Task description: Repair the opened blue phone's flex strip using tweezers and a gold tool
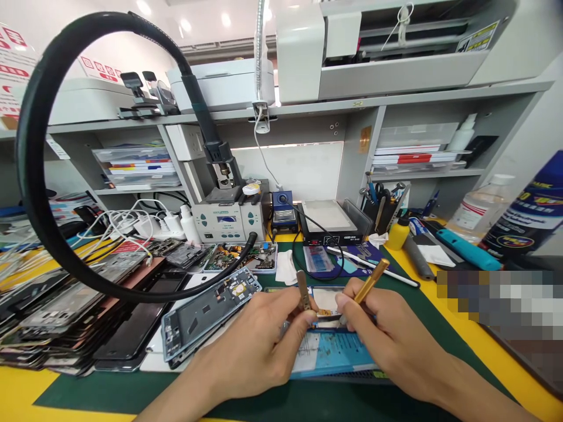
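Observation:
My left hand [268,334] is closed around metal tweezers [302,287], whose flat end sticks up above the fingers. In my right hand [378,322] a gold pen-shaped tool [372,281] leans up to the right, pinched between thumb and fingers; its working tip is too small to make out. Both hands meet over an opened phone [325,293] with orange flex parts, partly hidden by my fingers. Under it lies a worn light-blue pad [338,351]. Left of my left hand rests a phone frame [206,316] with exposed circuitry.
Stacked phone parts [79,299] fill the left side. Behind stand a hot-air station [229,220] with its black hose [26,152] looping across the left, and a heating plate [329,220]. Bottles [475,205] and a blue spray can [528,211] stand right on the green mat's [431,328] far side.

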The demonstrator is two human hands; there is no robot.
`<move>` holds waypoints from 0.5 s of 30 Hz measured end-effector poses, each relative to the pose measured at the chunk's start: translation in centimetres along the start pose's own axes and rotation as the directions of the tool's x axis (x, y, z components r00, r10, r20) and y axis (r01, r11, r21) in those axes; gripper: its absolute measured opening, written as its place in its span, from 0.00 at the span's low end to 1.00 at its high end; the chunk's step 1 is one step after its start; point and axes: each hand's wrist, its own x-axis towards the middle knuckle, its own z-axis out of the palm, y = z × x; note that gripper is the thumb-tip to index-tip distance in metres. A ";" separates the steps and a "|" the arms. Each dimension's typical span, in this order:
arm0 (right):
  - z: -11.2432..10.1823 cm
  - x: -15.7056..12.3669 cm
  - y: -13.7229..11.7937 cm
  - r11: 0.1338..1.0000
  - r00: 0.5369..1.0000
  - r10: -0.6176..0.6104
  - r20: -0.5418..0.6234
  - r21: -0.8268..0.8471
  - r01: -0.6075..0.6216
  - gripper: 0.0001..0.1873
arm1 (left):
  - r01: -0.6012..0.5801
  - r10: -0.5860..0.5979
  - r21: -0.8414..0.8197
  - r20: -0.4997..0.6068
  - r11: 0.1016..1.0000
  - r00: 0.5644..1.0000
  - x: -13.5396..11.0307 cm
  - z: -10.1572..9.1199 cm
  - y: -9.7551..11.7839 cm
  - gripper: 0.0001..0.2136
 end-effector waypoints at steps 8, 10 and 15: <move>0.1 0.0 -0.1 1.000 1.000 0.002 -0.009 0.009 -0.001 0.21 | -0.038 0.037 -0.019 -0.044 0.999 0.998 -0.2 0.2 -0.3 0.09; 0.2 0.0 0.0 1.000 1.000 0.003 -0.004 0.008 -0.003 0.22 | -0.044 0.042 -0.036 -0.039 0.998 0.998 -0.2 0.2 -0.3 0.09; 0.1 0.0 0.1 1.000 1.000 0.003 0.008 0.012 -0.003 0.22 | -0.052 0.050 -0.061 -0.038 0.997 0.998 -0.1 0.3 -0.4 0.09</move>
